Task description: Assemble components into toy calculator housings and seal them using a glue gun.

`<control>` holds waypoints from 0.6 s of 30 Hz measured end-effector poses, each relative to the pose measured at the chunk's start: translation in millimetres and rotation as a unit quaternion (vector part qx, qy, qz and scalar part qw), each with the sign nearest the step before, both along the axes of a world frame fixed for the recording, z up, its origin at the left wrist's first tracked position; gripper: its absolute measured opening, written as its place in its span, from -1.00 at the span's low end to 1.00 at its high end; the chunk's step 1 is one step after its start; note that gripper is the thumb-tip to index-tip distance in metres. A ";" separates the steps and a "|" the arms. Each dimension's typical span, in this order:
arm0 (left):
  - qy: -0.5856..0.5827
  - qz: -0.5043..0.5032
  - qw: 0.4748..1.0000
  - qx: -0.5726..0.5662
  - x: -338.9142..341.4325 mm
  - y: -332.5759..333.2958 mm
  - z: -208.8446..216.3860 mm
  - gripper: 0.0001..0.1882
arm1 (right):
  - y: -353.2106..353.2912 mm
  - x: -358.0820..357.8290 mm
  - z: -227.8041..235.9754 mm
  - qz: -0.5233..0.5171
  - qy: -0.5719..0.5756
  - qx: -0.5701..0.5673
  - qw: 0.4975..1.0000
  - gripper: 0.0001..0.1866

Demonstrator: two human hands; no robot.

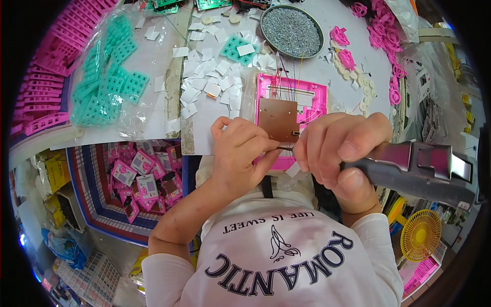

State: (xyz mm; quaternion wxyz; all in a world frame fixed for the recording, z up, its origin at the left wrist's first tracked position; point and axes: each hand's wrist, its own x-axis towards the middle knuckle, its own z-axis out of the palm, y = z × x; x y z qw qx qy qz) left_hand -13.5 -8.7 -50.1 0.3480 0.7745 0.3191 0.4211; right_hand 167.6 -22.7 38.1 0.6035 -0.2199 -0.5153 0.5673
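Note:
My right hand [342, 148] is wrapped round a dark grey electric screwdriver [414, 176], held level with its thin bit pointing left. My left hand [243, 153] is closed in a pinch at the tip of that bit; whatever lies between the fingertips is too small to make out. Just beyond both hands lies a pink plastic housing [319, 97] with a brown circuit board [279, 117] set in it. Red, blue and yellow wires run up from the board. The near part of the housing is partly hidden by my hands.
A round metal tray [262, 25] of small screws stands beyond the housing. White paper pieces [204, 77] and teal button pads [105, 77] lie to the left. Pink parts [394, 51] line the right. Below the table edge, a basket [97, 204] holds pink assemblies; a yellow fan [420, 234] stands right.

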 end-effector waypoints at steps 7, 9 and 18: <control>0.000 0.026 1.000 0.002 4.9 -2.4 0.3 -0.76 | -5.5 7.7 4.7 0.006 0.036 -0.021 0.999 -0.70; -0.006 0.023 1.000 -0.001 5.7 -2.3 1.8 -0.76 | -5.3 7.3 5.8 0.010 0.034 -0.026 0.999 -0.70; 0.001 0.034 0.999 0.035 9.3 -2.3 3.8 -0.74 | -10.8 7.7 5.8 -0.014 0.038 -0.034 0.999 -0.68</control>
